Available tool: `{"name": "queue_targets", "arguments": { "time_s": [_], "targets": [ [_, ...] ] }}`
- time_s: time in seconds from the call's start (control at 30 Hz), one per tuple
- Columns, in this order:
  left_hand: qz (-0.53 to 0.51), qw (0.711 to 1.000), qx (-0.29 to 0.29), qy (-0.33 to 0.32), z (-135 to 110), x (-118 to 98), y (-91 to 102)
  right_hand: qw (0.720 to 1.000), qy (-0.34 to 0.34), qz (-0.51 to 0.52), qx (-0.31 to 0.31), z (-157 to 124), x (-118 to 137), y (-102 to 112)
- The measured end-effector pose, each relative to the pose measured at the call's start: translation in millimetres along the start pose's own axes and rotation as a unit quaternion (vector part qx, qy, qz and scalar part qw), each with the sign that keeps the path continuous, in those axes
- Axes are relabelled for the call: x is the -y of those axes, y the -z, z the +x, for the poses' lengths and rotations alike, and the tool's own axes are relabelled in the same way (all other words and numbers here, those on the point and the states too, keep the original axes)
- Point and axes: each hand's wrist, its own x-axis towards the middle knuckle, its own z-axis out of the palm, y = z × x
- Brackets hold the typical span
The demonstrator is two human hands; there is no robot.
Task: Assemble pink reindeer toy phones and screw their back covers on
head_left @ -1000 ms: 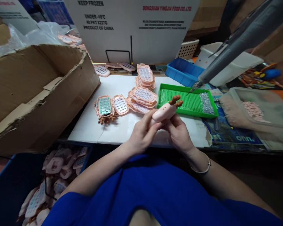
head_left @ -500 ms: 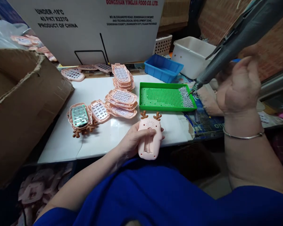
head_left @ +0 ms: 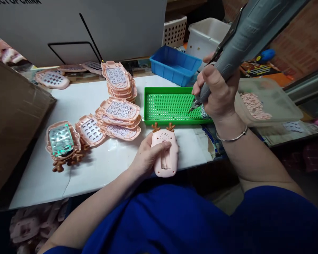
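Now, head view: a person's two bare hands at a white-topped desk (head_left: 113, 165).
Left hand (head_left: 145, 155): grip curled round the pink casing, thumb pressed on its back.
Pink casing (head_left: 172, 157): at the desk's front edge, back face up, brown antlers (head_left: 170, 127) pointing away from the person, battery bay uncovered.
Right hand (head_left: 219, 90): grip wrapped round the grey screwdriver (head_left: 250, 38); a bracelet (head_left: 233, 137) circles the wrist.
Screwdriver tip: over the green tray (head_left: 172, 122); whether it touches cannot be told.
Green tray: perforated floor, small silvery pieces (head_left: 205, 113) at its right end, partly hidden by the hand.
Pink panels: a near stack (head_left: 120, 110) left of the tray, a taller rear stack (head_left: 118, 77) just behind.
Far left of the near stack: a casing half (head_left: 60, 139) with a green-edged board, beside a loose panel (head_left: 91, 130).
Behind the tray: a blue bin (head_left: 171, 72).
Right side: a clear box (head_left: 283, 100) holding small pink pieces (head_left: 255, 106).
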Motion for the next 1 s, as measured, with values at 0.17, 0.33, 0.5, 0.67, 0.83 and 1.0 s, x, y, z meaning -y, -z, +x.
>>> {"name": "queue_targets", "arguments": {
  "time_s": [0.17,0.33,0.5,0.67,0.83,1.0],
  "targets": [
    [-0.001,1.0,0.002,0.004,3,3,0.1,0.993,-0.051,-0.103,-0.003,-5,-15,-3],
    [-0.008,1.0,0.003,-0.006,6,8,4.1,0.997,-0.04,-0.066,-0.013,-4,-24,-3],
    [0.01,1.0,-0.006,-0.007,6,9,4.0,0.997,0.037,0.048,-0.041,2,-45,-8],
    [0.011,1.0,-0.006,-0.004,4,7,3.7,0.991,0.082,0.099,-0.023,9,-64,-10],
    [0.001,1.0,-0.01,-0.006,5,7,3.6,0.99,0.083,0.097,-0.052,9,-60,-11],
    [0.001,1.0,-0.012,0.002,2,3,1.3,0.991,0.057,0.108,-0.053,8,-55,-12]
  ]
}}
